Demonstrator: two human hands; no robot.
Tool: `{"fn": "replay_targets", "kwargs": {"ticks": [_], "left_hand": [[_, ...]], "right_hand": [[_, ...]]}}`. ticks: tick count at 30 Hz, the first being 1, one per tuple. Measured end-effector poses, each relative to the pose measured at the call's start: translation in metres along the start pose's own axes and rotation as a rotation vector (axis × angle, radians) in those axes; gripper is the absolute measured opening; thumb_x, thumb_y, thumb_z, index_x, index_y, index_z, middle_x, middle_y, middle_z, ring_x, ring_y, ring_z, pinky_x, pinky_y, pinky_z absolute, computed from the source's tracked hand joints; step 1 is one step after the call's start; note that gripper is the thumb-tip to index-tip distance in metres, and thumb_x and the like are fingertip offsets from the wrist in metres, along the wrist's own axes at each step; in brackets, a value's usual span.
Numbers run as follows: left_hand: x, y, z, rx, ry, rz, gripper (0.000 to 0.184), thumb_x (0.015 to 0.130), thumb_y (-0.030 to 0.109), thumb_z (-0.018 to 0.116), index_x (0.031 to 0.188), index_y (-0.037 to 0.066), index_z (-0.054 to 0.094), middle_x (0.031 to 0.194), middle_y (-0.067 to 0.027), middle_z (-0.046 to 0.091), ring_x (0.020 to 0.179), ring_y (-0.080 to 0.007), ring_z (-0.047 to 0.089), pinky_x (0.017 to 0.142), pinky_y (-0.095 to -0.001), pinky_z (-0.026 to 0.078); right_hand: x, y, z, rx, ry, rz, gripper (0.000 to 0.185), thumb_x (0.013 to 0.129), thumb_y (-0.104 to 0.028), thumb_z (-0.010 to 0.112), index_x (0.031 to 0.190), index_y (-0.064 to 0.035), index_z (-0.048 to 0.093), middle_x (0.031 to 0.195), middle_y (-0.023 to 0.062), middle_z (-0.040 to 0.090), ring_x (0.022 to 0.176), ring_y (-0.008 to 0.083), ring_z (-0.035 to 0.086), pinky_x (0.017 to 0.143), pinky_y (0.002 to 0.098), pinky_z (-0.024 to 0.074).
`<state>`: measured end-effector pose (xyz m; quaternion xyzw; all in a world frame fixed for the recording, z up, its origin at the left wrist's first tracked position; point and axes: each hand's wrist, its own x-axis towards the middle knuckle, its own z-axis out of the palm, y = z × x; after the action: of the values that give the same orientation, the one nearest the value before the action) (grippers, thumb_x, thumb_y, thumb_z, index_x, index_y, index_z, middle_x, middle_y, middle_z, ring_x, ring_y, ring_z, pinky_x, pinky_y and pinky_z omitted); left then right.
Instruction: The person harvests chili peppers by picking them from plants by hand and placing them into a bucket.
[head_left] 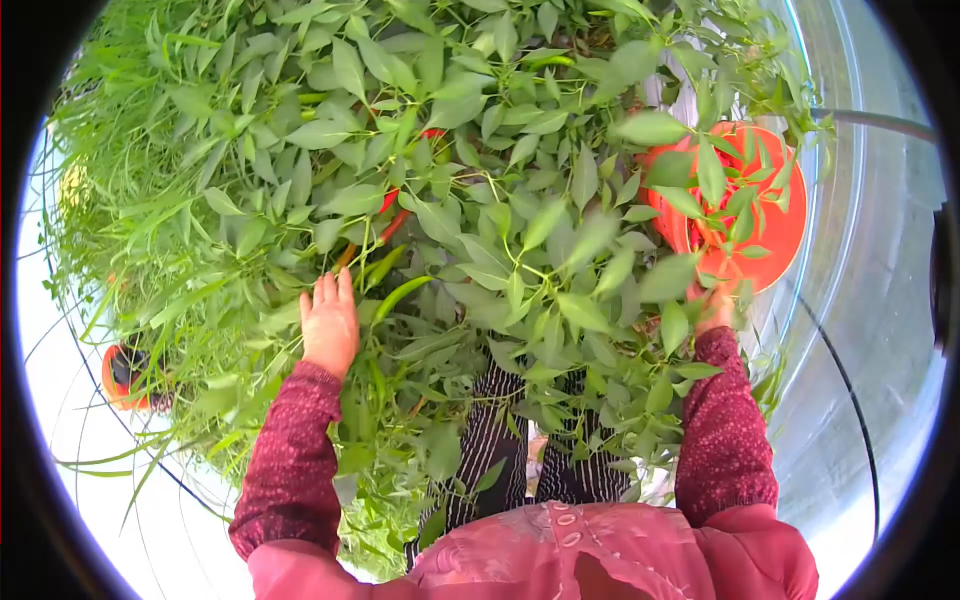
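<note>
My left hand [330, 322] reaches into the pepper plants with its fingers stretched out. Just beyond its fingertips hang a long orange-red chili pepper [394, 228] and a green chili pepper [402, 297]. More red shows a little higher, where a red pepper [389, 200] is half covered by leaves. On the right, an orange bucket [785, 235] stands tilted among the plants, with red peppers [708, 235] inside. My right hand [716, 306] is at the bucket's near rim and appears to grip it; leaves partly hide its fingers.
Dense leafy pepper plants [585, 190] fill the middle, with tall grass [130, 170] at the left. Clear plastic sheeting [850, 290] with a dark hose [850, 390] lines the right side. Far left, an orange container [122, 375] holds something dark.
</note>
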<state>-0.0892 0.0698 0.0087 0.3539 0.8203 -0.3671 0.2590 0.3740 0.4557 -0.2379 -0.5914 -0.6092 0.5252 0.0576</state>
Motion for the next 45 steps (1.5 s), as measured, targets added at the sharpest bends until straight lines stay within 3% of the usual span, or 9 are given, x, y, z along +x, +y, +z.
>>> {"fn": "replay_targets", "kwargs": {"ticks": [2,4,8,12,16,22,24,33,45], "left_hand": [[0.010,0.009,-0.011,0.124,-0.105,0.028,0.065,0.080,0.030,0.060,0.135,0.005,0.035,0.131,-0.0150,0.044,0.123,-0.0271,0.040,0.103,-0.0427,0.031],[0.018,0.013,-0.042,0.047,0.034,0.064,0.051,0.082,0.038,0.058,0.120,0.005,0.053,0.117,-0.0124,0.053,0.113,-0.0251,0.047,0.097,-0.0409,0.035],[0.054,0.021,-0.063,0.011,-0.094,0.133,0.036,0.086,0.039,0.053,0.077,0.007,0.066,0.094,-0.0083,0.057,0.091,-0.0217,0.054,0.078,-0.0371,0.042],[0.082,0.034,-0.029,0.036,0.170,0.271,0.033,0.087,0.037,0.052,0.087,0.006,0.064,0.087,-0.0088,0.057,0.091,-0.0240,0.055,0.078,-0.0384,0.044],[0.106,0.047,-0.038,-0.562,0.212,0.173,0.034,0.088,0.034,0.050,0.085,0.002,0.061,0.086,-0.0205,0.060,0.081,-0.0346,0.059,0.072,-0.0434,0.047],[0.178,0.059,0.003,-0.129,-0.048,0.102,0.023,0.087,0.021,0.050,0.086,0.006,0.068,0.089,-0.0147,0.066,0.082,-0.0299,0.065,0.070,-0.0381,0.052],[0.183,0.066,0.009,-0.091,-0.123,0.023,0.021,0.086,0.017,0.051,0.090,0.007,0.069,0.091,-0.0122,0.067,0.084,-0.0275,0.065,0.072,-0.0364,0.052],[0.162,0.060,0.009,-0.010,0.009,0.084,0.015,0.083,0.011,0.052,0.087,0.003,0.064,0.089,-0.0137,0.063,0.078,-0.0275,0.065,0.066,-0.0352,0.053],[0.102,0.013,-0.024,-0.562,0.329,0.287,0.013,0.073,0.005,0.062,0.085,0.006,0.057,0.083,-0.0134,0.059,0.081,-0.0336,0.056,0.070,-0.0425,0.045]], "right_hand": [[0.001,-0.043,-0.024,0.205,-0.195,0.524,0.034,0.086,-0.019,0.055,0.118,-0.0075,0.049,0.103,0.0110,0.061,0.080,0.0205,0.059,0.077,0.0327,0.0506],[-0.039,-0.167,0.005,0.510,0.123,0.821,0.024,0.086,-0.019,0.055,0.105,-0.0053,0.057,0.088,0.0070,0.064,0.070,0.0157,0.058,0.065,0.0253,0.0484],[-0.089,-0.260,0.021,-0.001,-0.292,0.172,0.015,0.091,-0.016,0.052,0.092,-0.0048,0.062,0.068,-0.0031,0.056,0.056,0.0034,0.047,0.050,0.0189,0.0380],[-0.143,-0.366,0.088,0.107,-0.496,-0.274,0.010,0.086,-0.008,0.058,0.094,-0.0075,0.063,0.080,-0.0002,0.062,0.068,0.0077,0.057,0.060,0.0221,0.0472],[-0.161,-0.350,0.171,0.058,-0.877,-0.621,0.020,0.084,-0.008,0.053,0.103,-0.0044,0.056,0.097,0.0138,0.060,0.085,0.0313,0.060,0.076,0.0359,0.0484],[-0.140,-0.235,0.231,-0.741,-0.427,-1.127,0.038,0.076,-0.003,0.052,0.114,-0.0033,0.053,0.120,0.0175,0.053,0.106,0.0357,0.054,0.091,0.0419,0.0432],[-0.120,-0.267,0.208,-0.635,-0.615,-0.754,0.039,0.076,-0.007,0.053,0.115,-0.0039,0.053,0.121,0.0181,0.052,0.114,0.0341,0.049,0.099,0.0434,0.0355],[-0.071,-0.230,0.150,-0.785,-0.511,-0.691,0.043,0.073,-0.016,0.062,0.114,-0.0057,0.055,0.114,0.0113,0.056,0.119,0.0273,0.044,0.104,0.0446,0.0256],[-0.085,-0.232,0.140,-0.565,-0.630,-0.601,0.032,0.076,-0.016,0.058,0.105,-0.0034,0.056,0.108,0.0181,0.056,0.101,0.0358,0.052,0.090,0.0422,0.0411]]}}
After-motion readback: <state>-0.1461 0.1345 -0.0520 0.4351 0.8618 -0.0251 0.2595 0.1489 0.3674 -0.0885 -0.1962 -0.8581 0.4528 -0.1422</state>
